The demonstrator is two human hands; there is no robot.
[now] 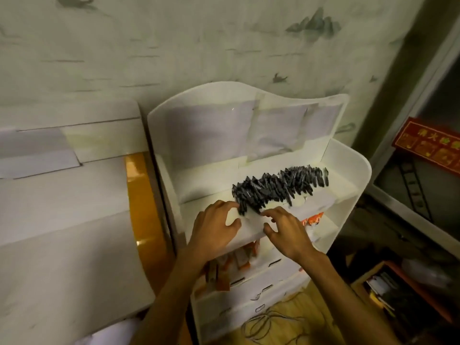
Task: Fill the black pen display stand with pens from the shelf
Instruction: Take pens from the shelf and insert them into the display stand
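Pale wallpaper (174, 46) w/ grey ink-wash birds and hills fills upper frame. White display shelf unit (348, 155) stands against it, center-right, w/ curved back panel and taped paper sheets on the back. White cabinet (62, 195) at left of frame, orange-yellow edge (139, 200) along its side, just beside the shelf unit.

Pens (278, 185): dense row of dark caps/tips packed in upper tier of the shelf unit, running from frame center up toward right. Tips upright, slightly tilted. Blurred; cannot count them.

Left hand (214, 225): lower center, fingers curled, thumb and forefinger at near-left end of the pen row, touching the end pens. Whether it's really pinching one, cannot tell.
Right hand (286, 230): just right of left hand, fingers spread and relaxed, forefinger tip touching the front edge of the pen row; other fingers over the white tier front. Holds nothing visible.

Orange-and-white packets (224, 270) in a lower tier, under both wrists; more orange at (313, 219). Lower drawer fronts w/ slot handles below that.

Red sign w/ gold characters (428, 143) at right edge. Thin cords (273, 324) coiled on wood floor, bottom center. Box of mixed items (383, 287) at lower right, dim.
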